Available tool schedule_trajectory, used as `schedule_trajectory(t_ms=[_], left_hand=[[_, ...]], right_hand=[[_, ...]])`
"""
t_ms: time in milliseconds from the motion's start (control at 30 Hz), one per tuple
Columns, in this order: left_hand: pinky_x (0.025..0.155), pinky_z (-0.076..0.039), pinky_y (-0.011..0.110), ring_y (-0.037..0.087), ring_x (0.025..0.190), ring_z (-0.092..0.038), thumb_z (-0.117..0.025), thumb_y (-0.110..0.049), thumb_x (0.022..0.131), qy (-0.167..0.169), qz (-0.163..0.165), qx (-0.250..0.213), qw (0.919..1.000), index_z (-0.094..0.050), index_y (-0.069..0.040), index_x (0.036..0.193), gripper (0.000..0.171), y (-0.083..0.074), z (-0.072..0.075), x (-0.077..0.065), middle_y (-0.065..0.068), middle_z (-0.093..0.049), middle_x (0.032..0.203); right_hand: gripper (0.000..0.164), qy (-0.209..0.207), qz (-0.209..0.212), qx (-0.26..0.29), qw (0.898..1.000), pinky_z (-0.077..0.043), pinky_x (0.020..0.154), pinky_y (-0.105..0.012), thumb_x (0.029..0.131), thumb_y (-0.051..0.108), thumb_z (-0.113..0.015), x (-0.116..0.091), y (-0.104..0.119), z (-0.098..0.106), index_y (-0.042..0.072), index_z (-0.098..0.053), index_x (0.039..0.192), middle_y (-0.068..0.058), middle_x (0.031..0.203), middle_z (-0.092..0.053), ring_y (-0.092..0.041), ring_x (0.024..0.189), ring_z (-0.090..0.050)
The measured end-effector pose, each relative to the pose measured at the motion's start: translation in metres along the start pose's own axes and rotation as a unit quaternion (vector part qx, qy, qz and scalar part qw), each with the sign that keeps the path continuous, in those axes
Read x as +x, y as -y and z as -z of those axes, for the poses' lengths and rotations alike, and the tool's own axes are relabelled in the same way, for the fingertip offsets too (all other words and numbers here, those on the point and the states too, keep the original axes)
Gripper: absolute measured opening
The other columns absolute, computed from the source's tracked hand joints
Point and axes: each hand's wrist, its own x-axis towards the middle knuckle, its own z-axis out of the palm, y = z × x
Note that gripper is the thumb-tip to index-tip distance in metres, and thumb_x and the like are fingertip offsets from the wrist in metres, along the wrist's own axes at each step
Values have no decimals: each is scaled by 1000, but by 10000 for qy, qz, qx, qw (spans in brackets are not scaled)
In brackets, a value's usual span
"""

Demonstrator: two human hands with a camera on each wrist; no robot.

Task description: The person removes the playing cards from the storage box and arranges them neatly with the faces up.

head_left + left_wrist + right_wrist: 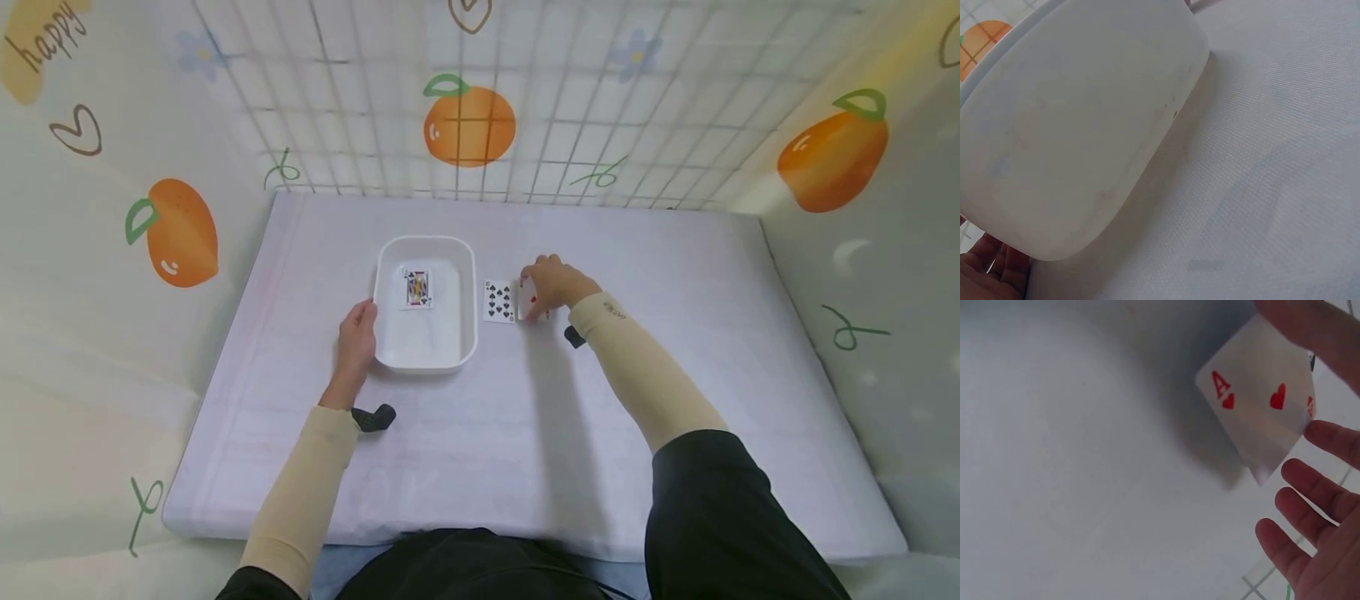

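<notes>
A white rectangular plastic tub stands left of centre on the table. My left hand grips its left side, the fingertips showing low by the tub's corner in the left wrist view. Inside the tub a playing card with a court figure lies face up. My right hand pinches an ace of hearts between thumb and index finger, its edges bowed and raised from the tabletop. The other fingers of that hand are spread. Just left of this ace, a spade card with several pips lies face up.
A white cloth covers the table. Behind it rises a wire grid hung with a printed sheet, and similar sheets close off both sides. A dark wrist strap sits on the left arm.
</notes>
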Motion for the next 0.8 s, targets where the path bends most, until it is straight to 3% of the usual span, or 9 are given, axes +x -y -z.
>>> schedule_trajectory(t_ms=[800], left_hand=[[107, -41, 41, 26, 128, -51, -40, -41, 105, -5, 50, -58, 10000, -48, -11, 145, 50, 1, -1, 2, 9, -53, 142]], right_hand=[[94, 112, -23, -54, 9999, -45, 95, -53, 63, 35, -93, 13, -2, -13, 11, -50, 144, -15, 128, -50, -32, 115, -43]])
